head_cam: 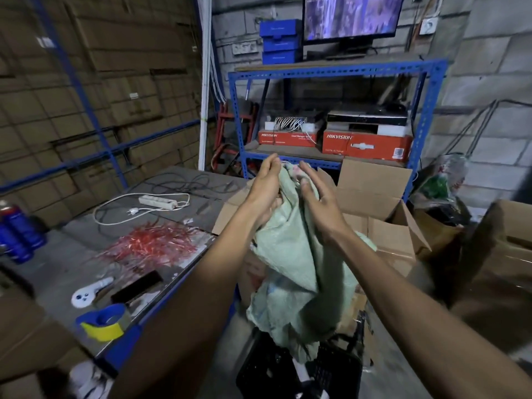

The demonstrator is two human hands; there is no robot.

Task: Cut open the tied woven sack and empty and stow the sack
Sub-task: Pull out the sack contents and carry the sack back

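Both hands are raised in front of the person, one on each side of the upper end of a pale green woven sack (290, 249). The left hand (266, 191) has its fingers wrapped into the cloth and grips it, thumb side up. The right hand (315, 197) lies against the other side of the sack with its fingers stretched out almost flat; whether it pinches the fabric or only presses on it cannot be told. The sack hangs limp and crumpled from the hands, its lower folds bunched just above a black plastic crate (276, 370) at the bottom of the view. Behind the sack stands an open cardboard box (374, 197) with its flaps up. To the left is a grey worktable (72, 243) carrying a heap of red plastic strips (152, 243), a white power strip (157, 202) with its cord, and a blue and yellow tape dispenser (103, 322) near the front edge. A blue metal shelf rack (331, 71) stands at the back.
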